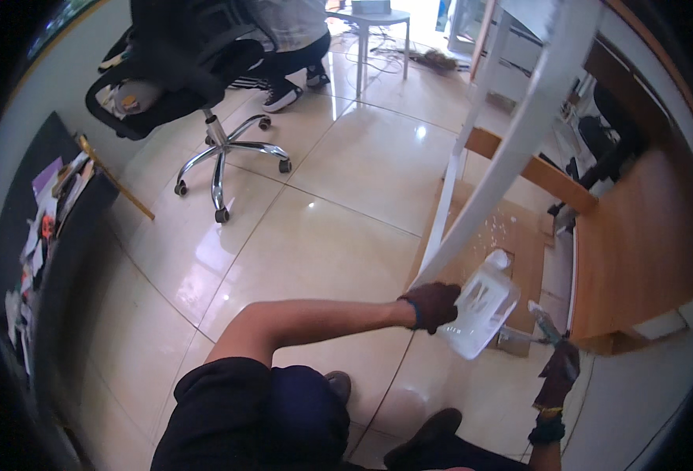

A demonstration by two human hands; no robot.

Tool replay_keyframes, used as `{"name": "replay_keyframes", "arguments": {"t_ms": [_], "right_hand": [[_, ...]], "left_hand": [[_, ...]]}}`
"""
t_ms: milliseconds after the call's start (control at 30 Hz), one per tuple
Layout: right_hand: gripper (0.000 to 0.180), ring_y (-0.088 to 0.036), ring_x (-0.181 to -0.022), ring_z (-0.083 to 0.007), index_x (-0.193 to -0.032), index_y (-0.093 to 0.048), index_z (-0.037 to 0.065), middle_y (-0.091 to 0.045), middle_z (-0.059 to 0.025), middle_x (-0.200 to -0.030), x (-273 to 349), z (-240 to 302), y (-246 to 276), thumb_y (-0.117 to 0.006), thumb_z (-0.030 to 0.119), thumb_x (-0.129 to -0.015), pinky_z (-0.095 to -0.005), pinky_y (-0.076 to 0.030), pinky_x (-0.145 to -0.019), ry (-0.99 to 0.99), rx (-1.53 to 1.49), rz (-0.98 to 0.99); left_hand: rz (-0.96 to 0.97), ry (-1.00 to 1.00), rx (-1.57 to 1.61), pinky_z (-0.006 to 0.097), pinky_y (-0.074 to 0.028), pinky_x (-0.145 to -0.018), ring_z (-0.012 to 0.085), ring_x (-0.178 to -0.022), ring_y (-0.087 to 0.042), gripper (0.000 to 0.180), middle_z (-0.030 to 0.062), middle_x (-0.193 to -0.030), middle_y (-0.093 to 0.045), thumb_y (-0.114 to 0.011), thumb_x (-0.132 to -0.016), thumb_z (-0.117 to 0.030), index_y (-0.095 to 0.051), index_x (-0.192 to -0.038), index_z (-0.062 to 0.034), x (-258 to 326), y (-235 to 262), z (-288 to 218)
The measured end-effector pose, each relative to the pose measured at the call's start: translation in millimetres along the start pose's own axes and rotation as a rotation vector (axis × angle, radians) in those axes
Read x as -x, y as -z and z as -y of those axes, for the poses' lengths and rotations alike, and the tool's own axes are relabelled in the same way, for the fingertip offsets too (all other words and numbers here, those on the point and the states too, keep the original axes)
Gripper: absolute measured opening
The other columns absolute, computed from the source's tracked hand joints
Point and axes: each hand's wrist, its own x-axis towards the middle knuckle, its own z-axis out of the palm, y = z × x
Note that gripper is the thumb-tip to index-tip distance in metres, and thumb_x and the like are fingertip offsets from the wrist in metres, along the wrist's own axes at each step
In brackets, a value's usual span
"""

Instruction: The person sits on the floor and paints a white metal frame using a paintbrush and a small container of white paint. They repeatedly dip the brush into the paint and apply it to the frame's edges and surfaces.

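My left hand (434, 307), in a dark red-brown glove, grips the left edge of a white plastic paint tray (481, 310). The tray is tilted, and shapes inside it are hard to make out. In the lower right, my right hand (558, 373), gloved the same way, is closed on a paint tool (545, 320) with a pale, smeared head. Whether it is a brush or a small roller I cannot tell. The tool is apart from the tray, to its right. Beyond my left hand rises a long white-painted wooden post (523, 129) of a frame.
White specks dot a brown cardboard sheet (472, 235) under the frame. A wooden panel (637, 243) stands at the right. On the left are a black swivel chair (217, 145) and a dark shelf (87, 200) with clutter. A person (291, 39) crouches behind the chair, near a small table (370, 17).
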Motion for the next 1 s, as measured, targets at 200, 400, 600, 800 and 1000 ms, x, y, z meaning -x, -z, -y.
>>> {"name": "replay_keyframes", "arguments": {"t_ms": [200,400,600,800,1000], "right_hand": [[0.03,-0.049,-0.058,-0.0085,-0.111,-0.058,0.002,-0.056,-0.002,-0.076,-4,14,7,-0.06,0.022,-0.088,-0.0234,-0.039,-0.048,0.272,0.003,-0.102],[0.028,-0.057,-0.081,-0.0136,-0.11,-0.058,0.005,-0.061,-0.0044,-0.089,2,37,-1,-0.061,0.01,-0.083,-0.0269,-0.047,-0.067,0.244,-0.029,0.05],[0.034,-0.059,-0.089,-0.0297,-0.098,-0.064,0.011,-0.064,-0.0073,-0.095,-2,34,14,-0.07,0.009,-0.065,-0.04,-0.049,-0.08,0.488,0.493,0.354],[0.039,-0.059,-0.087,-0.032,-0.099,-0.063,0.013,-0.063,-0.0086,-0.093,-22,28,-15,-0.07,0.009,-0.061,-0.0406,-0.05,-0.076,0.632,0.611,0.596],[0.045,-0.059,-0.091,-0.0316,-0.104,-0.063,0.017,-0.062,-0.009,-0.097,-41,19,-25,-0.073,0.011,-0.06,-0.0414,-0.049,-0.078,0.583,0.659,0.731]], "left_hand": [[-0.078,-0.187,-0.426,0.046,-0.048,-0.082,0.0356,-0.096,-0.058,0.034,0.0251,-0.095,-0.057,-0.074,-0.067,-0.022,-0.061,-0.09,-0.0001,-60,-13,2],[-0.107,-0.212,-0.566,0.047,-0.05,-0.074,0.0355,-0.083,-0.062,0.026,0.024,-0.081,-0.059,-0.063,-0.075,-0.021,-0.053,-0.084,0.002,-88,2,11],[-0.183,0.128,-0.116,0.046,-0.052,-0.063,0.0341,-0.064,-0.065,0.023,0.0239,-0.067,-0.059,-0.052,-0.084,-0.018,-0.047,-0.084,0.0041,-83,1,-38],[-0.317,-0.155,-0.442,0.043,-0.052,-0.058,0.0329,-0.058,-0.065,0.023,0.0209,-0.061,-0.059,-0.052,-0.085,-0.02,-0.046,-0.085,0.0019,-85,-2,-11],[-0.317,-0.057,-0.35,0.042,-0.052,-0.058,0.0304,-0.057,-0.065,0.022,0.0194,-0.06,-0.06,-0.051,-0.087,-0.02,-0.048,-0.086,0.0013,-92,-7,-5]]}}
